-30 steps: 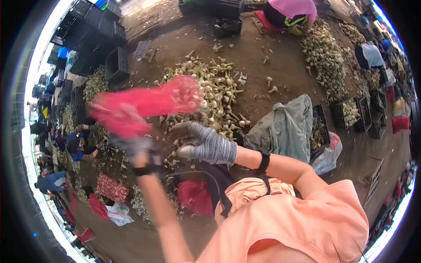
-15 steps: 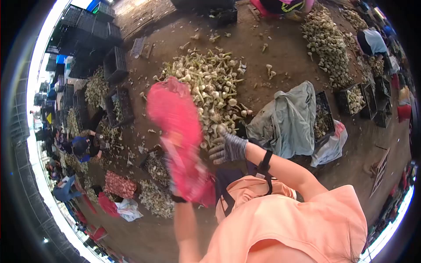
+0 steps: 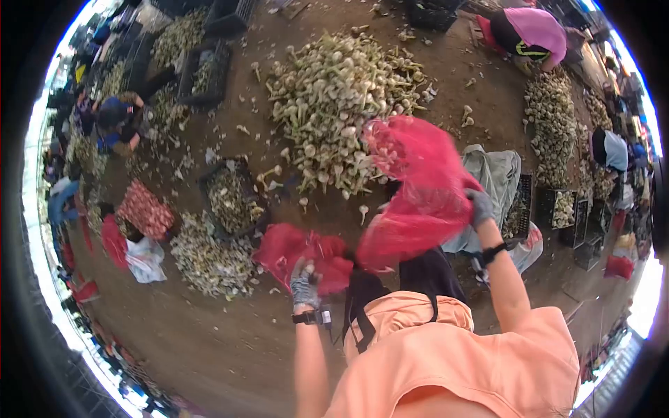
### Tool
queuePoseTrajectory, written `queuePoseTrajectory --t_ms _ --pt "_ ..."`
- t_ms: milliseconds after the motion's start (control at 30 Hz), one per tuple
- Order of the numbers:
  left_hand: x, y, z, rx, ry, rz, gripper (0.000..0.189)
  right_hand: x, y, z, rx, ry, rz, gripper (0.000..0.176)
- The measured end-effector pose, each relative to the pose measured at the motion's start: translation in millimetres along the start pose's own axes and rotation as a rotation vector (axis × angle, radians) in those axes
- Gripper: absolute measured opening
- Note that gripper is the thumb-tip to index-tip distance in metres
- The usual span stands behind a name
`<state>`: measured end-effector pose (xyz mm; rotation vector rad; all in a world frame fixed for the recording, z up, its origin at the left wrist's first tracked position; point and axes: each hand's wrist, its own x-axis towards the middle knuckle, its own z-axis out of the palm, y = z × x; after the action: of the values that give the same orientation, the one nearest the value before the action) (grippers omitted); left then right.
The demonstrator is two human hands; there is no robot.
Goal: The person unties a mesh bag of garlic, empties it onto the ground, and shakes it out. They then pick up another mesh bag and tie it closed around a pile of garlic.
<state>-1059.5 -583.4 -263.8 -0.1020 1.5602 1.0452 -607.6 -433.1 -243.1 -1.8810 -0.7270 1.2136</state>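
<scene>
My left hand (image 3: 304, 284), in a grey glove, is closed on a bunched red mesh bag (image 3: 300, 251) low in front of me. On the other side my gloved right hand (image 3: 479, 207) grips the edge of a larger red mesh bag (image 3: 425, 188), which hangs spread out and blurred by motion. The larger bag's far end overlaps the near right of a big heap of garlic bulbs (image 3: 327, 104) with stems. Between the two bags a loose garlic bulb (image 3: 363, 211) lies on the dirt floor.
A crate of garlic scraps (image 3: 233, 198) stands left, by a pile of trimmings (image 3: 209, 258) and a filled red mesh sack (image 3: 145, 209). A grey-green cloth (image 3: 498, 167) drapes beside a black crate (image 3: 519, 209) at right. Other people crouch farther off, one in a pink top (image 3: 540, 31).
The red mesh, earlier stretched from my left hand over the garlic heap, now shows as two parts. My right hand, earlier open and empty, has moved right and holds one. My view has shifted.
</scene>
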Motion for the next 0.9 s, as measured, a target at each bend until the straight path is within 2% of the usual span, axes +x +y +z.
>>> queuePoseTrajectory --t_ms 33,67,100,133,167,200,233,267,333,400,533,600,633,733,767,833,867,900 --pt "15 -24 -46 -0.026 0.008 -0.012 0.053 -3 66 -38 0.016 0.034 0.024 0.014" --pt "28 -50 -91 0.063 0.148 -0.081 0.056 -26 95 -62 -0.006 0.135 0.112 0.015" --pt "37 -71 -127 0.153 0.289 -0.156 0.060 -52 114 -89 -0.112 0.145 0.240 0.014" --pt "40 -87 -154 0.127 0.311 -0.182 0.060 -87 126 -106 -0.475 0.218 0.193 0.020" --pt "40 -102 -177 0.234 0.375 -0.206 0.063 -106 157 -115 0.064 0.432 0.435 0.011" --pt "41 -118 -202 0.343 0.436 -0.234 0.067 -132 173 -133 0.053 0.436 0.457 0.018" --pt "71 -180 -260 0.432 0.423 -0.195 0.079 -151 170 -138 -0.247 0.580 0.517 0.025" --pt "64 -189 -271 0.414 0.448 -0.235 0.079 -166 182 -151 -0.258 0.565 0.542 0.026" --pt "69 -180 -272 0.871 0.347 -0.115 0.096 -180 192 -157 -0.307 0.529 0.574 0.028" --pt "93 -200 -276 0.910 0.416 -0.166 0.101 -195 179 -136 -0.406 0.340 0.435 0.029" --pt "163 -204 -265 1.089 0.504 -0.210 0.111 -192 195 -100 -0.364 0.262 0.456 0.032" --pt "203 -189 -263 1.045 0.587 -0.250 0.115 -186 219 -91 -0.434 0.212 0.470 0.040" --pt "230 -195 -275 1.027 0.644 -0.223 0.116 -186 221 -67 -0.411 0.223 0.489 0.039" --pt "317 -233 -325 1.063 0.756 -0.201 0.121 -172 272 -65 -0.405 0.205 0.571 0.040" --pt "342 -247 -328 1.069 0.752 -0.213 0.121 -164 291 -67 -0.414 0.209 0.580 0.040" --pt "383 -276 -333 1.233 0.671 -0.118 0.124 -159 322 -71 -0.522 0.029 0.622 0.039" --pt "402 -297 -328 1.244 0.661 -0.128 0.124 -156 324 -39 -0.527 0.037 0.635 0.039" --pt "421 -319 -319 1.234 0.458 -0.158 0.125 -151 327 -4 -0.438 0.098 0.680 0.040"
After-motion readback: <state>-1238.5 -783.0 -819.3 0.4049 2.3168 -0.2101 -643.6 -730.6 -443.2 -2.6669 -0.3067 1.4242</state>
